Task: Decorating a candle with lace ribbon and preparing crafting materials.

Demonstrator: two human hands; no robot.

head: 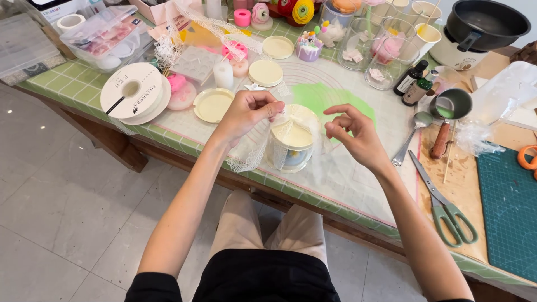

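Standing at the near edge of the bench (168,137), the round cream candle (292,146) is the landmark here, and both hands work right at it. The white lace ribbon (251,156) is wrapped around the side of the candle, and one loose end hangs down on the left side, over the edge of the bench. The left hand (249,112) is just left of the candle top, its fingers pinched closed on the ribbon. The right hand (355,131) is just right of the candle, half open with curled fingers; I cannot tell if it holds a thin part of the lace, because the lace is almost transparent there. The left hand is the nearer one to the candle. The candle stands upright, so its long axis is vertical, and the ribbon runs around it horizontally.

Right of the candle and near the bench edge lie green-handled scissors (447,210). A little farther, right of the candle, lie a spoon (411,137) and a small metal pot (453,103). Left of the candle and farther back sits a big white ribbon spool (134,92). The back side of the candle is hidden, and the lower part is covered by lace.
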